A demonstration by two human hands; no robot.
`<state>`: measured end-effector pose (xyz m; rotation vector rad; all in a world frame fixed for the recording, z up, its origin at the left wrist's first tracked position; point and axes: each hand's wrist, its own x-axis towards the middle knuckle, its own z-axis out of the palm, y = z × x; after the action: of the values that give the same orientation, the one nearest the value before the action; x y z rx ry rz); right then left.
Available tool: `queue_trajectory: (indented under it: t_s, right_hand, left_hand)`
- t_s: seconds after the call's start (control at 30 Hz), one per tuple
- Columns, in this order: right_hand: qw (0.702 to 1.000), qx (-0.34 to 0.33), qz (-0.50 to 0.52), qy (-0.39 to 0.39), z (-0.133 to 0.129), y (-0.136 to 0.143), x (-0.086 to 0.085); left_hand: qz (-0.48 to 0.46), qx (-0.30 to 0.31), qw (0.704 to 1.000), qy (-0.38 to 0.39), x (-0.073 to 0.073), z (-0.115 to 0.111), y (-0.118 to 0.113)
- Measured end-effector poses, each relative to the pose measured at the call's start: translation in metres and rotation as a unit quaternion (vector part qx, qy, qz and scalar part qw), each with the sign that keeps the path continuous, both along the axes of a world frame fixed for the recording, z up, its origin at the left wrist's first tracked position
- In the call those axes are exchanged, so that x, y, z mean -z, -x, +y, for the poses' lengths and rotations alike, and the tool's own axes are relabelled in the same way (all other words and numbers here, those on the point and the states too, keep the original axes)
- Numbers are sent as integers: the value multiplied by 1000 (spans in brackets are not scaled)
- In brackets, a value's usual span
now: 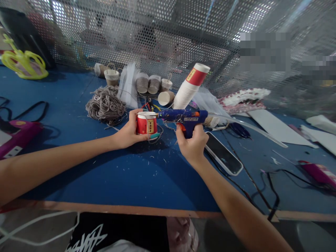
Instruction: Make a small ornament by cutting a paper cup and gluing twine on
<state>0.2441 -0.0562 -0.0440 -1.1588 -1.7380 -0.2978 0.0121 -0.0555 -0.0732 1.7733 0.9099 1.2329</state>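
- Left hand [127, 133] grasps the red paper cup [143, 126] over the blue counter [105, 182]; right hand [193, 145] grips the glue gun [181, 116], a finger by the orange trigger [180, 128].
- For a neat bead, steady the cup, squeeze gently and hold fingertips clear of the nozzle [154, 114].
- The cup shows a yellow label [150, 125] and pale top, grey cord [148, 133] down its front; whether the nozzle touches it is hard to tell.

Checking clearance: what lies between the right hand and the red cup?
Head view: the glue gun reaches from the right hand toward the red cup, with thin cord below its nozzle.
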Motion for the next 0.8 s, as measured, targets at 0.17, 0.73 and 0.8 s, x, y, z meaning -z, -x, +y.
queue_trajectory:
  t_s: [0.17,0.73,0.8]
  right_hand:
    - [1000,-2,2,-5,-1,0,-2]
    - [1000,-6,12,-9,4,-2,2]
    - [1000,-3,11,-6,4,-3,2]
  left_hand:
    - [-1,3,1000,1,-1,-1,0]
    - [-14,-7,1000,1,3,2,0]
    - [-17,-6,1000,-4,4,2,0]
